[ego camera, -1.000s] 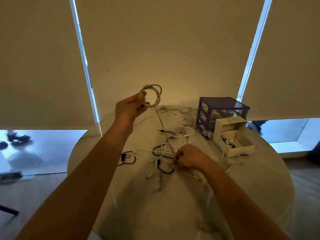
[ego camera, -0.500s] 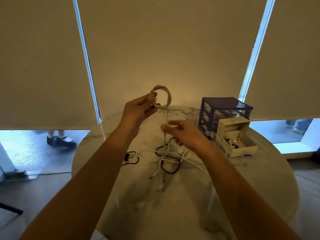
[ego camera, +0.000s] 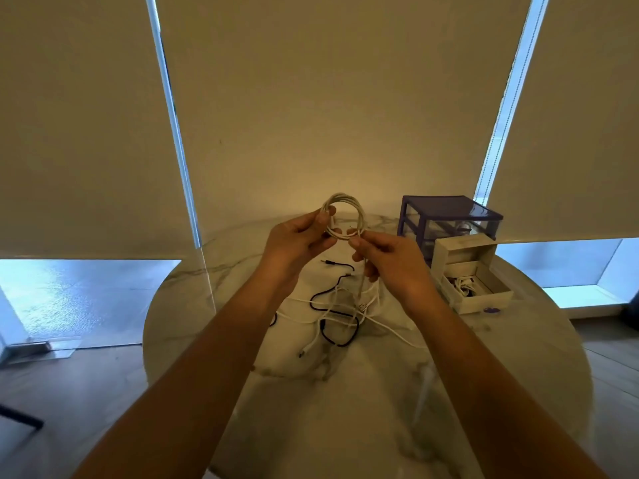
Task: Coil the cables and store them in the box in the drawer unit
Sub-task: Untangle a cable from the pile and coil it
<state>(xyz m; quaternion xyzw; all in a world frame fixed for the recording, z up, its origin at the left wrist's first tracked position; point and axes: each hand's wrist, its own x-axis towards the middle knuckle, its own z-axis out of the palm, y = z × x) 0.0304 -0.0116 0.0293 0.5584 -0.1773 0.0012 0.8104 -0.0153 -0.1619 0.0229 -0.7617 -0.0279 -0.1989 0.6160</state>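
The white coil point(ego camera: 342, 216) is up above the table point(ego camera: 484, 392), left hand point(ego camera: 297, 236) pinching the loops, right hand point(ego camera: 387, 257) pinching the tail that hangs to the tangled cables point(ego camera: 340, 312). Let that pinch slacken and the loops likely spring apart, or the tail snags the pile! Beside the purple drawer unit point(ego camera: 449, 216), the open box point(ego camera: 473, 288) already holds a white cable.

Round marble table point(ego camera: 518, 357) with loose black and white cables point(ego camera: 340, 314), purple drawer unit point(ego camera: 446, 216), open white box point(ego camera: 479, 299).
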